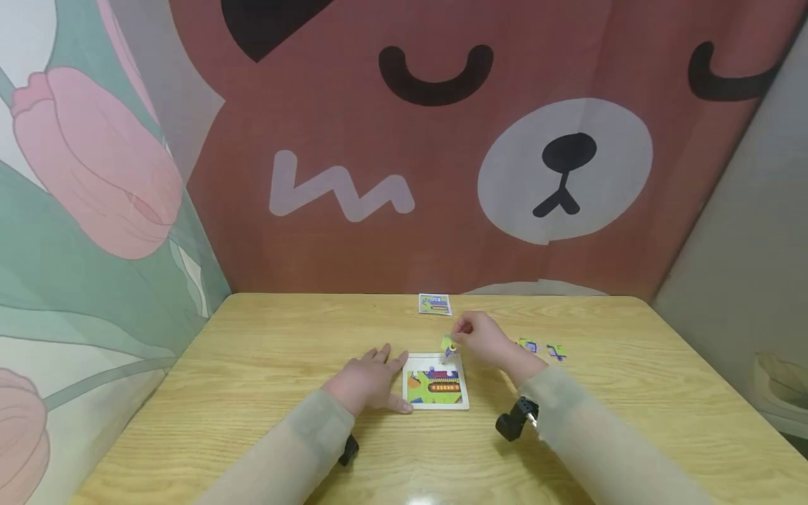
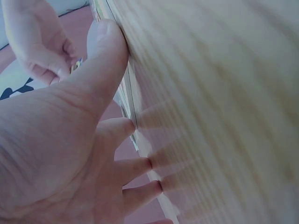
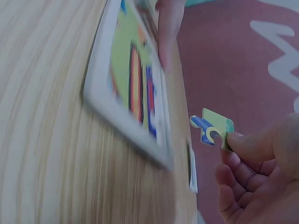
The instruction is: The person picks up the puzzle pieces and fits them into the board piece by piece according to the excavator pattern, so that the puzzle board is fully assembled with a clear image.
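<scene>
The right hand grip (image 1: 482,338) pinches a flat yellow-green and blue jigsaw piece (image 3: 216,121), raised near the far right corner of a white-rimmed square puzzle tray (image 1: 419,363). The left hand grip (image 1: 368,382) is spread on the pale wood-grain table (image 1: 284,337), thumb at the tray's edge.

On the desk (image 1: 252,393), the card (image 1: 435,304) lies midway along the far edge, the tray (image 1: 419,363) before it. Joined pieces (image 1: 419,394) lie in the tray's near part. The left hand (image 1: 369,382) flanks its left edge; the right hand (image 1: 482,338) holds a piece (image 1: 449,345) by its far right corner. Two loose pieces (image 1: 557,352) lie farther right.
</scene>
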